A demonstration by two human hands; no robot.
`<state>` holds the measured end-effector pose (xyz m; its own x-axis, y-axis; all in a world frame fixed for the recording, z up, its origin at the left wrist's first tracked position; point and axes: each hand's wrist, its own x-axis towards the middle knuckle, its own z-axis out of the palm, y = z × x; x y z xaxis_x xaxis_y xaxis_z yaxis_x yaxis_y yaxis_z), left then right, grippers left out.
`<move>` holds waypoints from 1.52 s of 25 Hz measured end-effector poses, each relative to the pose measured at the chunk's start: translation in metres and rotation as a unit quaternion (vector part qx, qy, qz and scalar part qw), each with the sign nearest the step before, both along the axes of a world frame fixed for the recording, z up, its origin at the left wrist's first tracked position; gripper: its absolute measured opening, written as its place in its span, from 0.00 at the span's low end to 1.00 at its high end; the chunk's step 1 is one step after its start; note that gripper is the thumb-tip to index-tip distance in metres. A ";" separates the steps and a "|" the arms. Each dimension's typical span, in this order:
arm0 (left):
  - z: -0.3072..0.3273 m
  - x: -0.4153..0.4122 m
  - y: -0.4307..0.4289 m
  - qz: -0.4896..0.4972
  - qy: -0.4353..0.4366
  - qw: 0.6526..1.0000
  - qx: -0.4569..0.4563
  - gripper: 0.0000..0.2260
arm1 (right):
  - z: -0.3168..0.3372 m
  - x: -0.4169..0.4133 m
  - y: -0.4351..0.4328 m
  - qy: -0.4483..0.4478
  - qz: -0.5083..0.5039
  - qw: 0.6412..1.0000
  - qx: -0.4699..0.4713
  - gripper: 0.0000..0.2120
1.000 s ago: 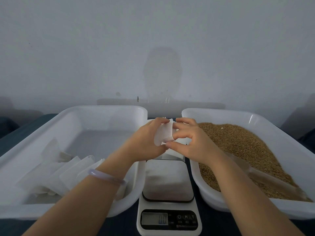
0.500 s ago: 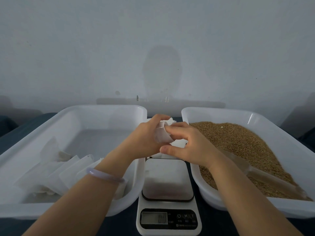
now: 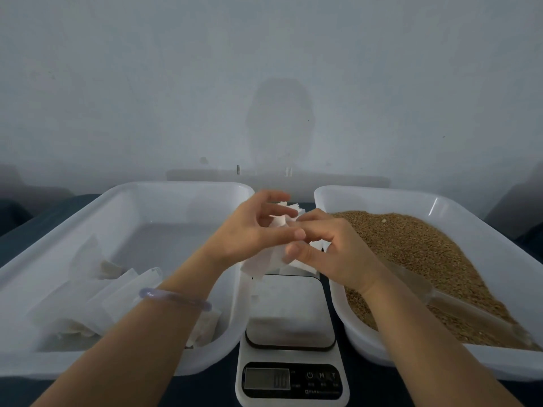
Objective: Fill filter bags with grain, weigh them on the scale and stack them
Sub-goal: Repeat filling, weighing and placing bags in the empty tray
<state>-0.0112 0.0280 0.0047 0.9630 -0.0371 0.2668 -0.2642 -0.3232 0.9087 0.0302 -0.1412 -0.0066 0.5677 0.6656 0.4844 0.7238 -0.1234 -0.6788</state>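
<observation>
Pinching filter bag (image 3: 264, 264), L hand (image 3: 246, 235), R hand (image 3: 338, 254)

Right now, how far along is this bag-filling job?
Done: several filter bags, apparently filled, lie piled in the left tray. In hand: the left hand and right hand both pinch a flat filter bag above the scale, seemingly opening it. Left: scooping in grain from the right tray, where the scoop lies, then weighing and stacking.
</observation>
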 end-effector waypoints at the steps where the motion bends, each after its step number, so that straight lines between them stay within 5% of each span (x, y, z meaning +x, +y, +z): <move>1: 0.000 0.000 -0.003 -0.012 0.022 0.999 0.020 0.30 | 0.000 0.001 0.000 -0.007 0.003 1.000 0.011 0.27; 6: -0.003 0.000 -0.012 -0.090 0.070 0.992 0.053 0.09 | 0.001 0.002 0.001 -0.030 0.000 0.999 0.036 0.30; 13: -0.008 0.004 -0.010 -0.080 0.099 0.990 0.063 0.07 | 0.005 0.000 -0.001 -0.029 -0.014 0.998 0.063 0.31; 17: -0.012 0.004 -0.010 -0.071 0.062 0.993 0.074 0.12 | 0.015 0.004 -0.027 0.049 -0.113 0.988 0.096 0.16; 20: -0.015 0.005 -0.009 -0.050 0.049 0.996 0.055 0.18 | 0.018 0.025 -0.090 0.033 -0.272 0.946 -0.171 0.21; 22: -0.016 0.006 -0.010 -0.041 0.046 0.997 0.037 0.22 | 0.012 0.036 -0.138 0.075 -0.319 0.856 -0.400 0.30; 25: -0.013 0.003 -0.012 -0.050 0.053 0.997 0.004 0.24 | -0.005 0.037 -0.180 0.165 -0.314 0.772 -0.527 0.33; 30: -0.010 -0.005 -0.014 -0.028 0.071 0.997 0.011 0.29 | -0.017 0.040 -0.184 0.114 -0.326 0.802 -0.487 0.07; 33: -0.009 -0.003 -0.015 0.012 0.099 0.995 0.031 0.34 | -0.007 0.049 -0.177 0.070 -0.359 0.809 -0.459 0.08; 38: -0.015 0.001 -0.019 0.038 0.074 0.995 0.059 0.25 | -0.001 0.064 -0.157 0.095 -0.376 0.818 -0.425 0.13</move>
